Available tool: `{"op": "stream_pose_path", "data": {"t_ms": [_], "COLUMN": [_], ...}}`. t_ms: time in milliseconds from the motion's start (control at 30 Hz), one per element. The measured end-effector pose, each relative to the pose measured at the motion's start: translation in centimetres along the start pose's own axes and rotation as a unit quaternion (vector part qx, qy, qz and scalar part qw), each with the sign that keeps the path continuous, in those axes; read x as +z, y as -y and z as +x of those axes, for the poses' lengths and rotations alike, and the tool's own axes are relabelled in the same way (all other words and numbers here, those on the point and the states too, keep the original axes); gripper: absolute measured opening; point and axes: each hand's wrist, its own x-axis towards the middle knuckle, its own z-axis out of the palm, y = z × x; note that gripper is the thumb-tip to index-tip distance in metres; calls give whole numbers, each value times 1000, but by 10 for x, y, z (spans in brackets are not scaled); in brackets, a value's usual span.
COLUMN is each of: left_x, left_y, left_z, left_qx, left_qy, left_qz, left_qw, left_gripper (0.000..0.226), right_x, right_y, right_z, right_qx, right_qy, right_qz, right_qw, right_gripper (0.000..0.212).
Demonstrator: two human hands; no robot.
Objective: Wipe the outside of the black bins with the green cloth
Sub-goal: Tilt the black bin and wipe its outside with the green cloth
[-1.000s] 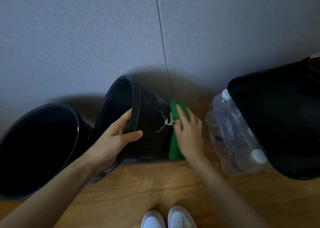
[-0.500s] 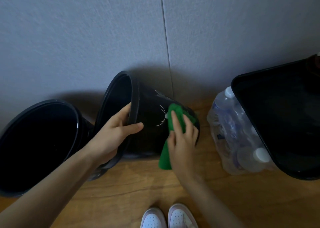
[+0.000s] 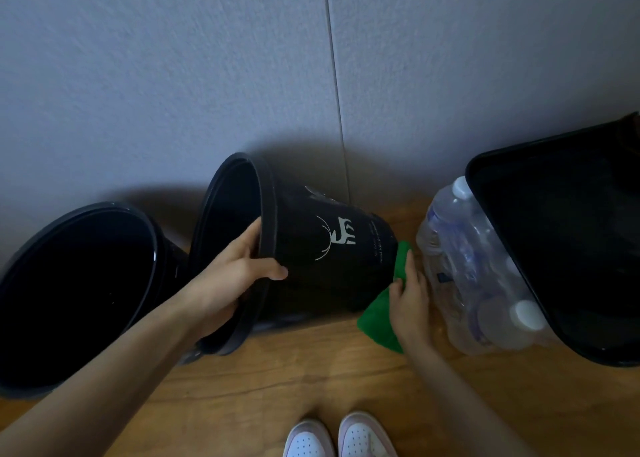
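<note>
A round black bin (image 3: 325, 273) with a white deer print is tipped on its side, its mouth facing left. My left hand (image 3: 235, 276) grips its rim, thumb on the outside and fingers inside. My right hand (image 3: 408, 297) presses the green cloth (image 3: 379, 321) against the bin's bottom end, at the right. Part of the cloth hangs below my hand toward the floor. A second round black bin (image 3: 79, 293) stands at the left. A rectangular black bin (image 3: 568, 248) stands at the right.
A shrink-wrapped pack of water bottles (image 3: 474, 276) lies between the tipped bin and the rectangular bin, close to my right hand. A grey wall (image 3: 242, 75) rises behind everything. The floor (image 3: 311, 380) is wood. My white shoes (image 3: 339, 436) show at the bottom.
My right hand slid the green cloth from the bin's side, over the deer print, down to its bottom end. The print now shows. My left hand kept its grip on the rim.
</note>
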Motion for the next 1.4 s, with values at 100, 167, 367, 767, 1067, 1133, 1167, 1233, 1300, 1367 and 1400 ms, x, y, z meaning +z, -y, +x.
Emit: {"op": "stream_pose_path", "data": {"t_ms": [100, 167, 367, 767, 1067, 1133, 1167, 1233, 1300, 1367, 1400], "left_x": [9, 18, 24, 21, 20, 17, 15, 14, 13, 15, 16], "left_y": [-10, -15, -17, -1, 3, 4, 5, 7, 9, 10, 11], "left_z": [8, 13, 9, 1, -2, -2, -2, -4, -5, -5, -5], "left_qx": [-51, -45, 33, 110, 122, 123, 123, 117, 115, 116, 117], "left_qy": [-86, -113, -150, -88, -100, -99, -95, -82, -75, -65, -62], "left_qz": [13, -5, 43, 65, 79, 81, 83, 81, 87, 106, 115], "left_qw": [995, 993, 987, 988, 984, 984, 984, 986, 987, 985, 984], "left_gripper": [41, 36, 15, 25, 21, 23, 24, 25, 25, 24, 24], "right_x": [-4, -7, -16, -5, 10, 8, 6, -1, -9, -11, -10], "right_y": [-2, -3, 1, 79, 139, 124, 114, 90, 67, 52, 50], "right_z": [-2, -5, -2, -17, -35, -22, -14, 4, 19, 28, 30], "right_qx": [-16, -29, -61, -158, -293, -244, -205, -120, -50, -2, 12], "right_qy": [8, 8, -15, -23, 14, 19, 21, 27, 31, 42, 49], "right_qz": [-29, -42, -67, -90, -36, -67, -79, -99, -120, -136, -139], "right_qw": [999, 999, 996, 983, 955, 967, 975, 987, 991, 990, 989], "right_gripper": [61, 61, 56, 49, 46, 47, 46, 45, 44, 44, 45]}}
